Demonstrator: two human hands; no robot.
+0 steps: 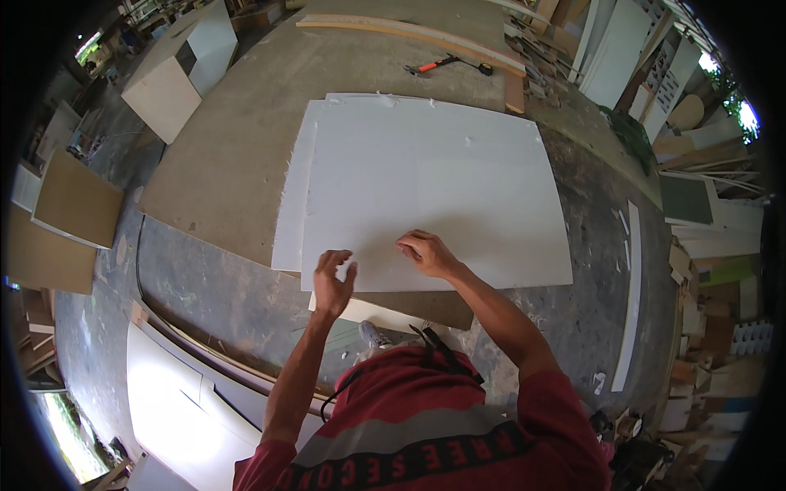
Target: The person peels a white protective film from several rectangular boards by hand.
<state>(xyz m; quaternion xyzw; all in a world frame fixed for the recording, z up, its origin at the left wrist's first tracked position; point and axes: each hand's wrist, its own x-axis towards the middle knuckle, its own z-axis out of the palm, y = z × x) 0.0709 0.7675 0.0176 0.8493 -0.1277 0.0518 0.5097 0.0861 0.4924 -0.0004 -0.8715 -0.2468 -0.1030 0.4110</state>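
A large white sheet [442, 180] lies in front of me, on top of another white sheet [291, 213] whose ragged left edge sticks out from under it. My left hand [333, 282] is over the near left corner of the top sheet, thumb and fingers apart, with nothing visible between them. Above the near middle of the sheet is my right hand [428, 252], its fingers curled together. Whatever it may hold is hidden or too small to name. Small white scraps cling to the far edge of the sheets.
Beyond the sheets, a hammer [432, 65] with an orange handle and a tape measure [485, 69] lie on the brown board [221, 164]. A long wooden strip [409, 33] crosses the far end. A white strip [629, 303] rests on the floor to the right. Box-like panels [164, 98] stand at left.
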